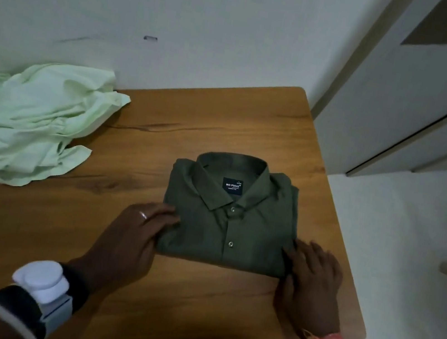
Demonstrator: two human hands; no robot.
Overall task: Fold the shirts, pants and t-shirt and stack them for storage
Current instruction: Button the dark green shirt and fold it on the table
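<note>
With the folded green shirt [230,217] lying at the table's [117,240] four o'clock, the left hand [132,238] and right hand [308,279] pressed nearly straight fingers against its sides, gripping nothing; squaring both edges evenly would serve best.

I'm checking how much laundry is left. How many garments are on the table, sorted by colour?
Dark olive-green folded button-up shirt: 1
Pale mint-green crumpled unfolded garments in a pile: at least 1; I cannot tell how many
Total: at least 2 garments on the wooden table
</note>
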